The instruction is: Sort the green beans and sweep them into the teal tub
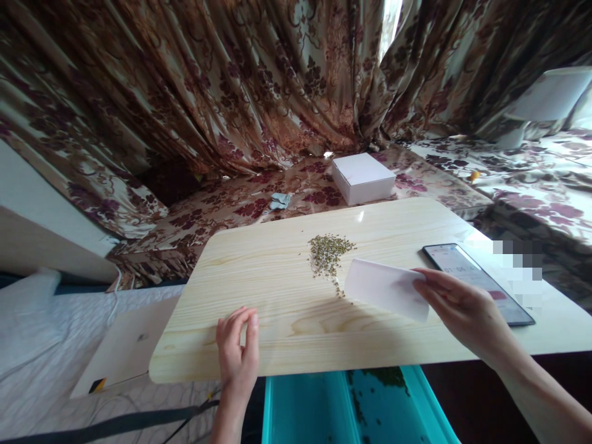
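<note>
My right hand (467, 308) pinches the right end of a thin white card (386, 287) between thumb and fingers. The card is tilted over the light wood-grain table (277, 333). Close to its left edge lies a loose pile of small green beans (327, 251), with a narrow trail of them running towards me. My left hand (238, 345) is at the table's near left edge, its fingers loosely bent and nothing visible in it. Table shows between its thumb and forefinger, though their tips look close together.
A phone (478, 283) with a lit timer lies at the table's right. Below the near edge is a turquoise two-part bin (305, 410), with dark green bits in its right compartment. Behind the table are a white box (363, 176) and a folded pale cloth (280, 200).
</note>
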A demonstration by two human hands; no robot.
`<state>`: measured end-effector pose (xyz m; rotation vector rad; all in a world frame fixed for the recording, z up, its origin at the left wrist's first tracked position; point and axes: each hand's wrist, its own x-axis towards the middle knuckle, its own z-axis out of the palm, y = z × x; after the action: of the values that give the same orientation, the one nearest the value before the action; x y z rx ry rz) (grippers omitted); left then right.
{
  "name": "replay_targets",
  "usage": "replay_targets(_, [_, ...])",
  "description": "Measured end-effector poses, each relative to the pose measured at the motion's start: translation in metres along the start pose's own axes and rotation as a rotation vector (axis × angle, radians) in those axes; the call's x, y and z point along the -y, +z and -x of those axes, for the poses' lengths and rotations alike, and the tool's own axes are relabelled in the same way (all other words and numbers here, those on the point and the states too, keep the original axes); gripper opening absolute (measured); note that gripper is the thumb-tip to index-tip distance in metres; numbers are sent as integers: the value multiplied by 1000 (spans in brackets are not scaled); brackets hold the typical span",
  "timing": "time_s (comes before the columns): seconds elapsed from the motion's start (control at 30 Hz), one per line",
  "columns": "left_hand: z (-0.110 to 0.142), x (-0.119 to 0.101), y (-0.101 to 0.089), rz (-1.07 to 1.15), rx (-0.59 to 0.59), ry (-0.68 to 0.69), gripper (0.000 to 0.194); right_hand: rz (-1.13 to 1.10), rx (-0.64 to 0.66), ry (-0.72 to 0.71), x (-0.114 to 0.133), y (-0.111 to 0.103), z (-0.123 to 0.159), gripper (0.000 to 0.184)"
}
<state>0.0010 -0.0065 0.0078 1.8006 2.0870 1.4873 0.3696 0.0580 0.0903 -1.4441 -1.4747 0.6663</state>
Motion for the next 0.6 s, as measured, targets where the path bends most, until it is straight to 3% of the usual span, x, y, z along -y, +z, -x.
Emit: replay_targets(0.6, [0,-2,-1,-7,5,-24,30,-71,27,2,-4,3,-3,35])
